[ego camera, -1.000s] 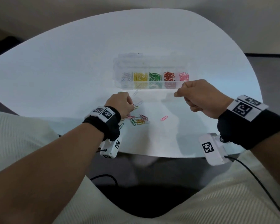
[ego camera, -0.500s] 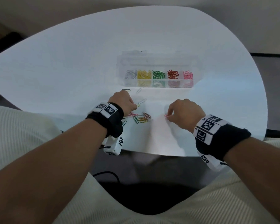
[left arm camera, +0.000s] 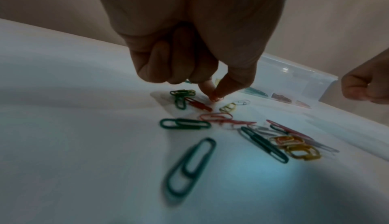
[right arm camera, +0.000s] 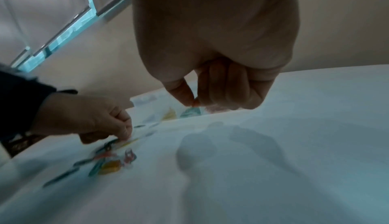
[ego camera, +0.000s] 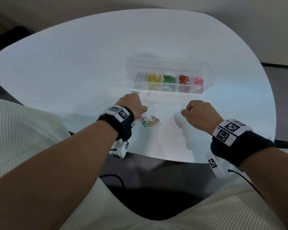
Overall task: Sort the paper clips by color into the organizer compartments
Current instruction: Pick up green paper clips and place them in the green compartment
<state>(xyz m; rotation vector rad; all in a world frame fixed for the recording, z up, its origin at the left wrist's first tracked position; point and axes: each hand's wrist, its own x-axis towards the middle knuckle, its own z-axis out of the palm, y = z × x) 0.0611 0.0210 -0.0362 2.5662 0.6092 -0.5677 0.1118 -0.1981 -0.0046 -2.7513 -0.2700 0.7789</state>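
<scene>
A clear organizer holds white, yellow, green, red and pink clips in separate compartments, left to right. A pile of mixed loose paper clips lies on the white table in front of it. My left hand is at the pile's far left edge. Its thumb and forefinger tips are pressed together on the table beside a red clip, and I make out no clip between them. My right hand hovers right of the pile and pinches a small pink clip between thumb and forefinger.
A green clip and two white clips lie apart between the pile and the organizer. A large green clip lies nearest the left wrist. The table's near edge runs just below both wrists.
My right hand came down from the organizer to a lone pink clip right of the pile, pinched it and lifted; that spot is now bare. My left hand stayed at the pile.
</scene>
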